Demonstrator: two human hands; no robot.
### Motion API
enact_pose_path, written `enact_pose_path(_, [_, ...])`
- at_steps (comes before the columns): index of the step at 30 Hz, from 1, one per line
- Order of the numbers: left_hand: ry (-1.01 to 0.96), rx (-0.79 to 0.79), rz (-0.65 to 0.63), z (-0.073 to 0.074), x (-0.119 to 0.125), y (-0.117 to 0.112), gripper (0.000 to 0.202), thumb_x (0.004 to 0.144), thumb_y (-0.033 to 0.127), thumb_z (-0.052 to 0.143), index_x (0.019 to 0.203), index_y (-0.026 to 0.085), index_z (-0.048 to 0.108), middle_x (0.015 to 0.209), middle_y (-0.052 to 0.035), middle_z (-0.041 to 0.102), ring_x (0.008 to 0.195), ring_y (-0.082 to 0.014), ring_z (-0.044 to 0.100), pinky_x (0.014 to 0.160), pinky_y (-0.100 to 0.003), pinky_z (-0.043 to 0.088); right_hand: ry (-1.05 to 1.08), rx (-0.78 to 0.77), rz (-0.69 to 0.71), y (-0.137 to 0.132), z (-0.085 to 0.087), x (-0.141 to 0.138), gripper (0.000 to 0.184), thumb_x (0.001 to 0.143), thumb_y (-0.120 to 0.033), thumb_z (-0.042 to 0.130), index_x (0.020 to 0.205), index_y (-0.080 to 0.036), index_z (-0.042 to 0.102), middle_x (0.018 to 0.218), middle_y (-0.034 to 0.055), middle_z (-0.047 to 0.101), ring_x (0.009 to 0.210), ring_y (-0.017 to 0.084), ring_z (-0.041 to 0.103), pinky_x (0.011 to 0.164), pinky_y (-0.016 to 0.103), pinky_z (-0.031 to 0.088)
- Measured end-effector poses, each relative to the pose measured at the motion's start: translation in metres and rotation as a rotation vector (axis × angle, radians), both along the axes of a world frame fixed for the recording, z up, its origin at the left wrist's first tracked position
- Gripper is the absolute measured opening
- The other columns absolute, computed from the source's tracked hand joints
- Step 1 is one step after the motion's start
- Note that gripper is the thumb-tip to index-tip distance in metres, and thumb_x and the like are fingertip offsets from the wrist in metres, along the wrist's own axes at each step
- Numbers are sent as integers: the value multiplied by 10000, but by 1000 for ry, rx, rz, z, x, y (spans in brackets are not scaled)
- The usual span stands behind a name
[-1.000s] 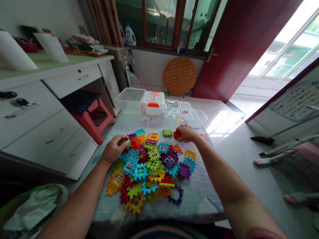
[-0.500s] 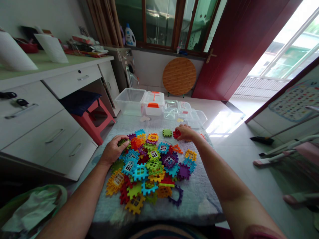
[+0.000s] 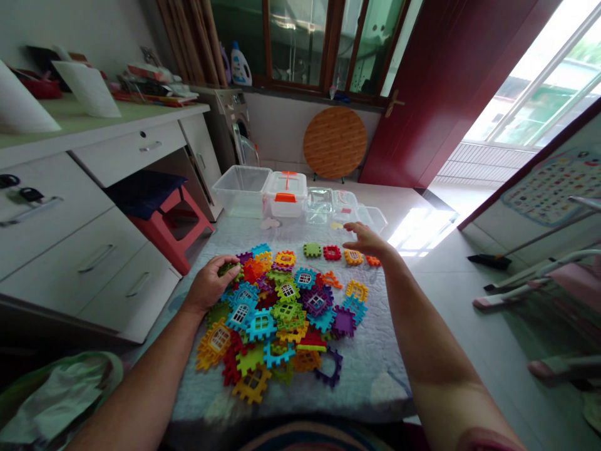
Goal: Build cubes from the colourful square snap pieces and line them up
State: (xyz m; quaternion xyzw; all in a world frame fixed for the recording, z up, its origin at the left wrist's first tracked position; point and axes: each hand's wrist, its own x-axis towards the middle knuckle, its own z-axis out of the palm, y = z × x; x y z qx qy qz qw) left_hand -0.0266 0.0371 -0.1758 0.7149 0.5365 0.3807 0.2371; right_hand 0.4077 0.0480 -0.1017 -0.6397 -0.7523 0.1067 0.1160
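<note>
My left hand [image 3: 212,282] rests at the left edge of a heap of colourful plastic interlocking tiles [image 3: 286,310]. Its thumb and fingers close around a dark green interlocking tile [image 3: 225,269], partly hidden by them. Over the far right of the table hovers my right hand [image 3: 367,240], fingers apart and holding nothing. Below it lies a yellow tile with a white window [image 3: 353,257]. That one sits in a row with a green tile [image 3: 312,250], a red tile [image 3: 332,252] and an orange tile [image 3: 374,260] partly behind my wrist.
Along the table's far edge stand a clear open bin [image 3: 241,188], a lidded box with orange clips [image 3: 286,195] and smaller clear containers [image 3: 320,205]. A pink stool [image 3: 181,213] is at the left by white drawers [image 3: 98,257]. A grey patterned cloth [image 3: 366,369] covers the table.
My right hand has let go of the red tile, which now lies beside the green one, and has moved right and up with fingers spread. My left hand has stayed at the heap.
</note>
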Motion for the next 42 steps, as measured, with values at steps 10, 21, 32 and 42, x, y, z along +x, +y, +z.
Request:
enact_pose_path(10, [16, 7, 19, -4, -2, 3, 388, 786, 536, 580, 965, 206, 677, 1081, -75, 685, 1057, -261, 624, 1017, -381, 446, -263, -128, -48, -34, -20, -2, 551, 749, -196, 682, 1289, -230, 577, 1319, 114, 592, 1201, 342, 496, 972, 446, 396])
enact_pose_path(21, [12, 13, 23, -4, -2, 2, 370, 788, 522, 586, 959, 208, 682, 1082, -70, 687, 1062, -259, 625, 1018, -376, 446, -130, -18, -63, -47, -10, -5, 573, 758, -214, 670, 1317, -207, 547, 1327, 141, 555, 1176, 338, 502, 976, 454, 389])
enact_pose_path(32, [-3, -17, 43, -5, -2, 1, 383, 783, 527, 577, 973, 210, 680, 1093, -77, 693, 1057, -262, 627, 1026, -395, 441, -1, -131, -112, -107, -23, -18, 127, 732, -171, 633, 858, -172, 635, 913, 74, 649, 834, 187, 573, 752, 282, 421])
enact_pose_path(42, [1, -16, 49, -4, -1, 0, 368, 776, 512, 587, 969, 212, 680, 1090, -68, 691, 1046, -257, 631, 1028, -380, 444, 211, -177, -160, -105, -38, -9, 62, 677, -132, 563, 713, -183, 559, 664, -22, 551, 620, 117, 473, 591, 244, 333])
